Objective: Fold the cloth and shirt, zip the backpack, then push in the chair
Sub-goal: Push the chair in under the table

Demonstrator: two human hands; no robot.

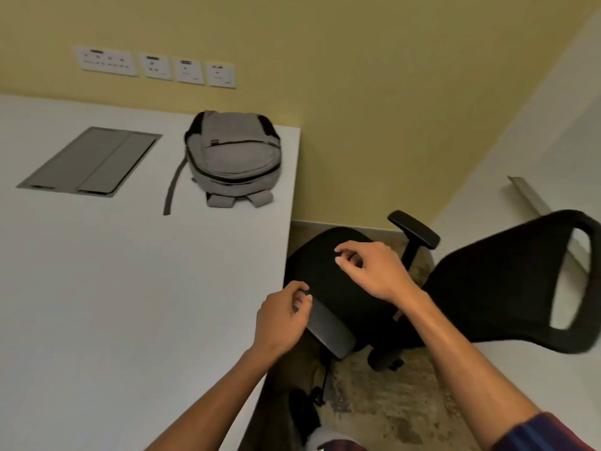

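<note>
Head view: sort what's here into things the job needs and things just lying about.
Job:
backpack on the desk
chair, seat at the desk's edge
left hand at the near armrest
right hand over the seat

Lying about:
grey cable hatch in the desk
wall sockets
</note>
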